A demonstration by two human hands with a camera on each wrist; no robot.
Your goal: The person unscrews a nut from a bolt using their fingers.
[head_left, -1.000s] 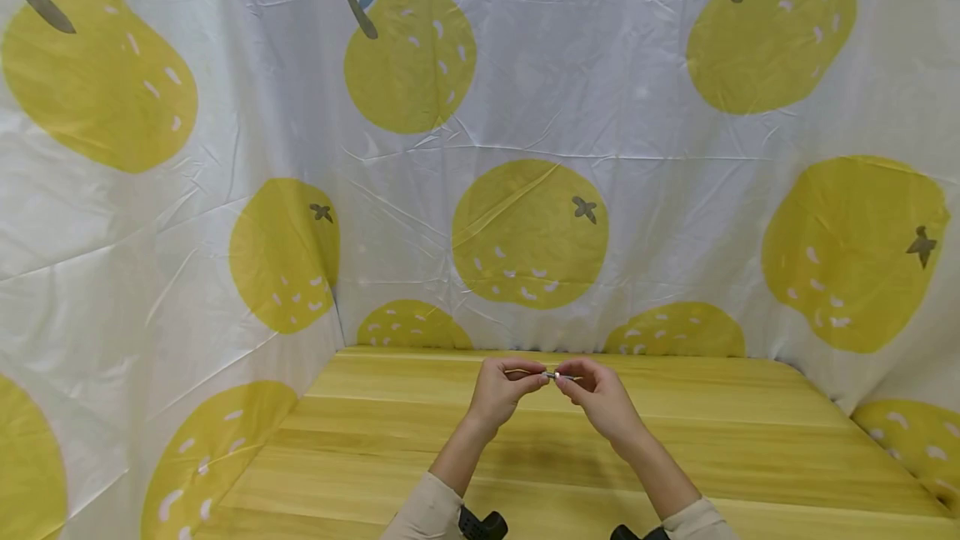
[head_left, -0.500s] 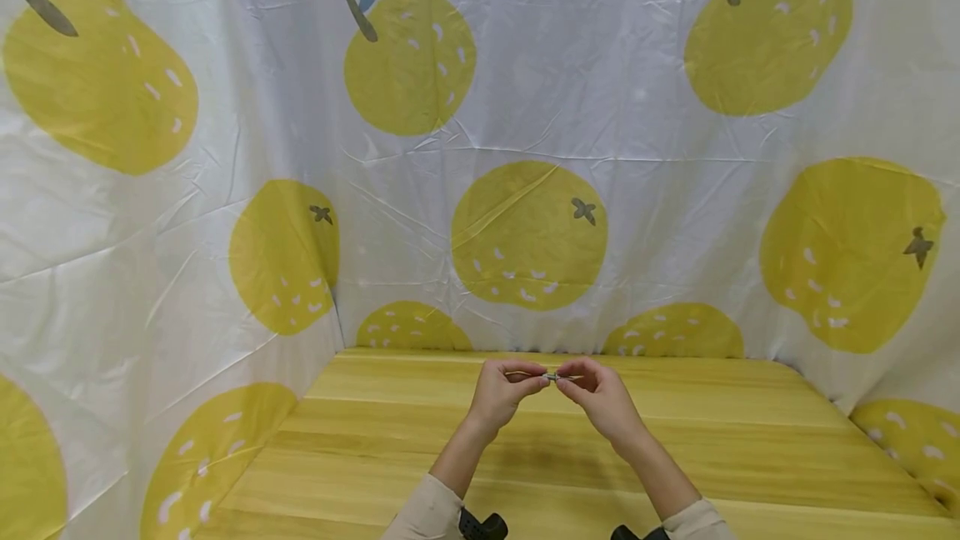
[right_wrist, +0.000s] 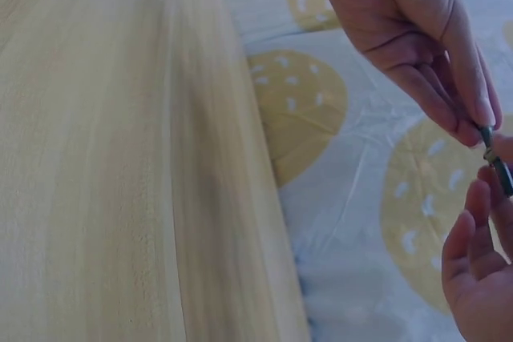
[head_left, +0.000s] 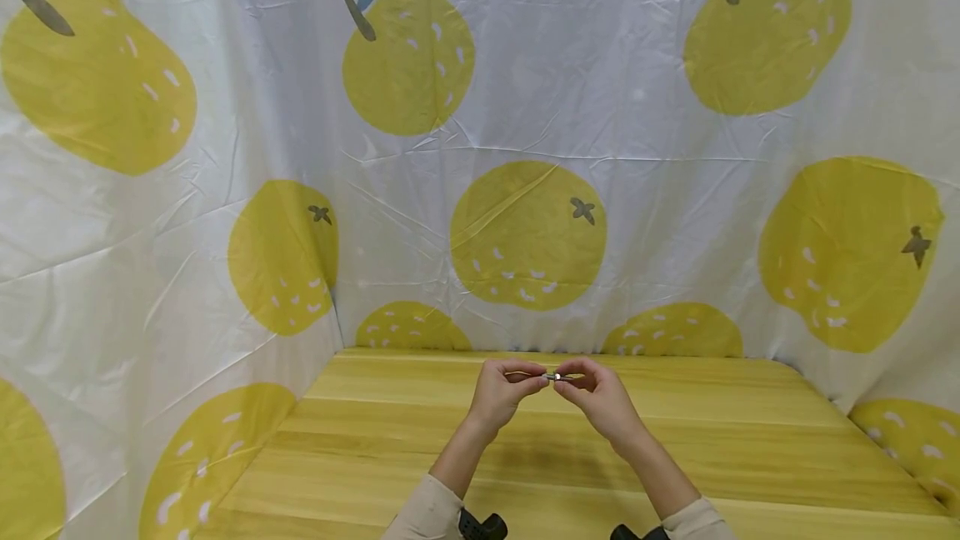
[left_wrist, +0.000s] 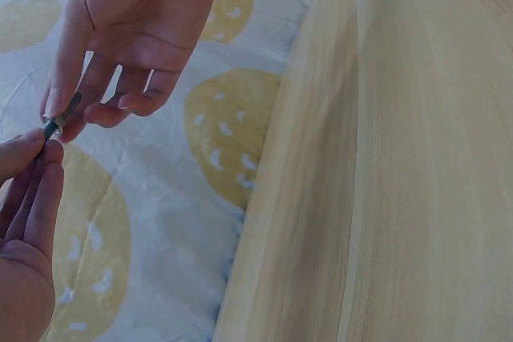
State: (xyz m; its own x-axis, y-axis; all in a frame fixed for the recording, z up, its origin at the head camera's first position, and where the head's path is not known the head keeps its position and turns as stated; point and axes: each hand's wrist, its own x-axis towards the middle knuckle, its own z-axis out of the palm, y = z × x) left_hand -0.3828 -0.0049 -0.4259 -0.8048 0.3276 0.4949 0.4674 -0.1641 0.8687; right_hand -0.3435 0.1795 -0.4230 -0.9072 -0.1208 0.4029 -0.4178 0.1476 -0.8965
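Note:
A small metal bolt (head_left: 551, 377) is held level between my two hands above the table. My left hand (head_left: 495, 397) pinches its left end between thumb and fingertips. With thumb and index finger, my right hand (head_left: 600, 402) pinches it at a shiny, nut-like ring. In the left wrist view, the ring (left_wrist: 53, 126) sits between both sets of fingertips, and the bolt's dark end (left_wrist: 73, 103) pokes out past the right thumb. The right wrist view shows the dark shaft (right_wrist: 503, 175) beyond the ring, with the right hand's other fingers loosely bent. Fingertips hide part of the bolt.
Below the hands lies a wood-grain table (head_left: 360, 457). A white curtain (head_left: 660, 223) printed with yellow fruit hangs along its back and sides. Black wrist cameras are strapped at both beige sleeves (head_left: 427, 511).
Both hands keep nearly the same place. The right thumb and index finger shift slightly at the bolt, and the shiny ring shows a different glint.

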